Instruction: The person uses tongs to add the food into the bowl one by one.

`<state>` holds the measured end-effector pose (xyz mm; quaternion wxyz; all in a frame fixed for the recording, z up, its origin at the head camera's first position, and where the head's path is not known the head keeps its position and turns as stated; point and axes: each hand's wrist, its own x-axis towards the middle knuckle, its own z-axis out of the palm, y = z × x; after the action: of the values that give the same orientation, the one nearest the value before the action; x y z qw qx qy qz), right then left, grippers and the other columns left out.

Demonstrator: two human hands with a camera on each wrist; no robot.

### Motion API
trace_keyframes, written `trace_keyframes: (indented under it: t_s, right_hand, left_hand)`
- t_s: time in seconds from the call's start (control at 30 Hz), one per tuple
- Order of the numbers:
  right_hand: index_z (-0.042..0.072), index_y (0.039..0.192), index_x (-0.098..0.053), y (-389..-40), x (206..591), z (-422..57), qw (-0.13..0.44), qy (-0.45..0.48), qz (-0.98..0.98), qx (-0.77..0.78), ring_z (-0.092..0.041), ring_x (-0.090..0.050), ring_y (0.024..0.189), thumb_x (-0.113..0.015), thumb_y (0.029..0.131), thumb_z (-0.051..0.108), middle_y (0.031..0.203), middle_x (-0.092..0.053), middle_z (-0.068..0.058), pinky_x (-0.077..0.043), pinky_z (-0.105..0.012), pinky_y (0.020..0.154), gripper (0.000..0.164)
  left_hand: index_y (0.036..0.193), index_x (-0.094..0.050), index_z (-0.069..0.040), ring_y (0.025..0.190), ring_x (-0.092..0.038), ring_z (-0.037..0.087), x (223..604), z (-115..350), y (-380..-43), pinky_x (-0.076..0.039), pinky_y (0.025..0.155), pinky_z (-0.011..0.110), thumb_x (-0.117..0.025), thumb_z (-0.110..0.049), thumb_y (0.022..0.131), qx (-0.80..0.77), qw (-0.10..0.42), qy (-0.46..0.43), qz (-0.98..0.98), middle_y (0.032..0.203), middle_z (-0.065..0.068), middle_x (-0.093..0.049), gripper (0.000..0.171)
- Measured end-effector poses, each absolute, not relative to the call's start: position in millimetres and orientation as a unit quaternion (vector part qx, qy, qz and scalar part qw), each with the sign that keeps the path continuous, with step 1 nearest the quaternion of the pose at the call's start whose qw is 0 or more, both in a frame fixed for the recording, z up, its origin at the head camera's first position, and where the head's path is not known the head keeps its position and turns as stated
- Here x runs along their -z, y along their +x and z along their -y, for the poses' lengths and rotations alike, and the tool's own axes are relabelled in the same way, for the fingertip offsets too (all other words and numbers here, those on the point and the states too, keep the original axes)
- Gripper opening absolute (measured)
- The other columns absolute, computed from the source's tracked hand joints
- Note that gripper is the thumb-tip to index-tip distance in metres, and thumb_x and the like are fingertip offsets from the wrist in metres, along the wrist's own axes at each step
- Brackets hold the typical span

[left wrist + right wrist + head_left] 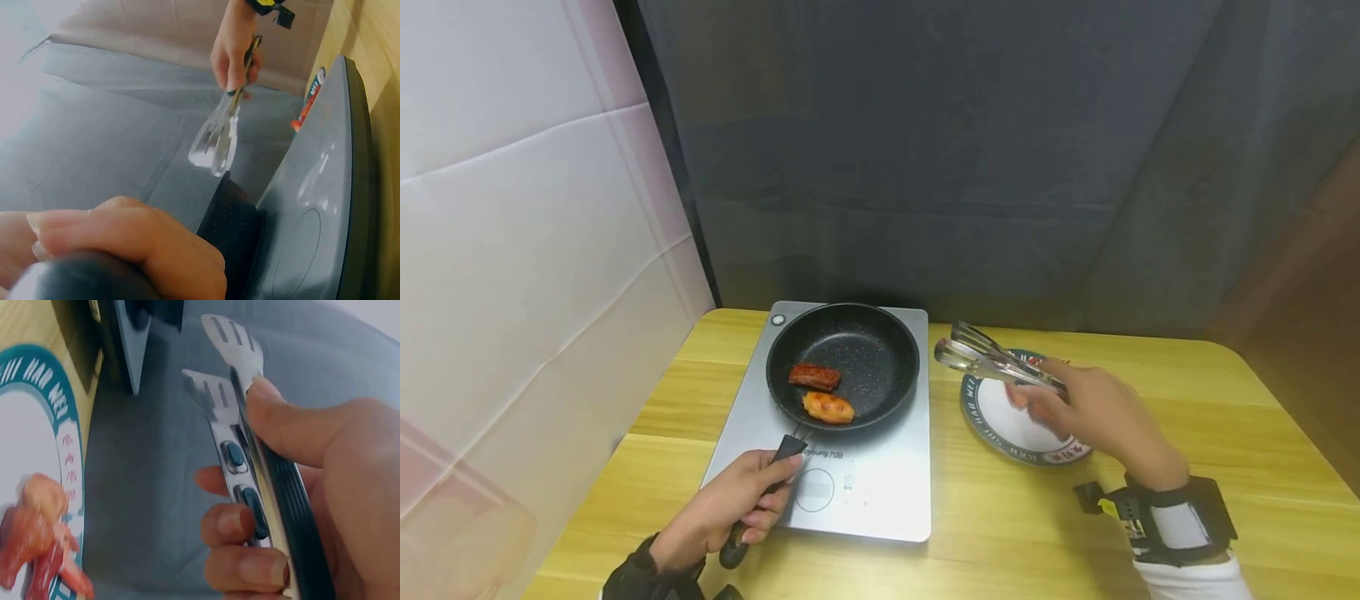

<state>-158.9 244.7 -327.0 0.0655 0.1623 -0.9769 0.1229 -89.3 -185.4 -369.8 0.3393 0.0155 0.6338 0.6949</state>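
My left hand [741, 500] grips the black handle [789, 448] of a dark speckled frying pan [880, 358]. Two pieces of food lie at the pan's near left side: a reddish-brown strip of meat [815, 377] and an orange, browned piece like a chicken wing [828, 407]. In my right hand [1093, 408] are metal tongs [240, 437] with slotted ends, held above a plate [988, 437] and pointing left toward the pan. The tongs' ends are apart with nothing between them. In the right wrist view, reddish pieces of food [31, 531] lie on the plate.
Under the pan is a silver induction cooker [887, 508] with a round control mark. It stands on a yellow wooden table [1000, 533]. A dark curtain [962, 167] hangs along the back edge, and a pale sheet [535, 250] hangs at the left.
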Motion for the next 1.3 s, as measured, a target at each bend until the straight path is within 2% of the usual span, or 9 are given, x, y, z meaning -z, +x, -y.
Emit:
trace_keyframes:
  t_s: [0.13, 0.33, 0.47, 0.97, 1.3]
  right_hand:
    - [0.006, 0.116, -0.060, -153, 332, -266, 0.067, 0.139, 0.979, -0.132, -0.024, -0.057, 0.064, -0.059, 0.092, 0.048, 0.076, -0.061, -0.007, -0.045, -0.042, 0.050, 0.048]
    - [0.005, 0.112, -0.059, -142, 338, -282, 0.040, 0.100, 0.985, -0.134, -0.019, -0.047, 0.058, -0.055, 0.093, 0.052, 0.068, -0.052, -0.002, -0.032, -0.031, 0.045, 0.051]
    - [0.004, 0.117, -0.058, -133, 344, -290, 0.027, 0.087, 0.986, -0.137, -0.019, -0.047, 0.059, -0.054, 0.094, 0.051, 0.070, -0.053, -0.001, -0.033, -0.031, 0.046, 0.052]
    - [0.008, 0.112, -0.059, -120, 368, -323, -0.019, 0.066, 0.989, -0.128, -0.019, -0.048, 0.061, -0.050, 0.095, 0.053, 0.071, -0.054, 0.000, -0.038, -0.033, 0.048, 0.049]
    - [0.006, 0.115, -0.057, -108, 373, -339, -0.031, 0.053, 0.991, -0.120, -0.020, -0.046, 0.059, -0.051, 0.096, 0.050, 0.069, -0.052, -0.002, -0.035, -0.034, 0.045, 0.048]
  left_hand:
    - [0.080, -0.038, -0.006, 0.039, -0.025, 0.004, 371, 185, -91, -0.025, 0.034, 0.018, -0.048, -0.029, 0.101, -0.697, 0.338, 0.018, -0.632, 0.056, -0.006, -0.027, 0.033]
    - [0.080, -0.038, -0.006, 0.039, -0.025, 0.004, 371, 185, -91, -0.025, 0.034, 0.018, -0.046, -0.028, 0.102, -0.699, 0.339, 0.017, -0.629, 0.057, -0.005, -0.027, 0.032]
    - [0.080, -0.038, -0.006, 0.039, -0.025, 0.004, 371, 186, -91, -0.025, 0.034, 0.018, -0.047, -0.029, 0.102, -0.699, 0.338, 0.015, -0.630, 0.057, -0.006, -0.027, 0.033]
    - [0.080, -0.037, -0.007, 0.038, -0.026, 0.004, 371, 185, -89, -0.025, 0.034, 0.018, -0.048, -0.030, 0.101, -0.696, 0.338, 0.013, -0.633, 0.056, -0.006, -0.027, 0.034]
    - [0.082, -0.038, -0.006, 0.039, -0.024, 0.004, 371, 185, -90, -0.025, 0.033, 0.018, -0.048, -0.030, 0.101, -0.700, 0.336, 0.013, -0.631, 0.057, -0.006, -0.027, 0.033]
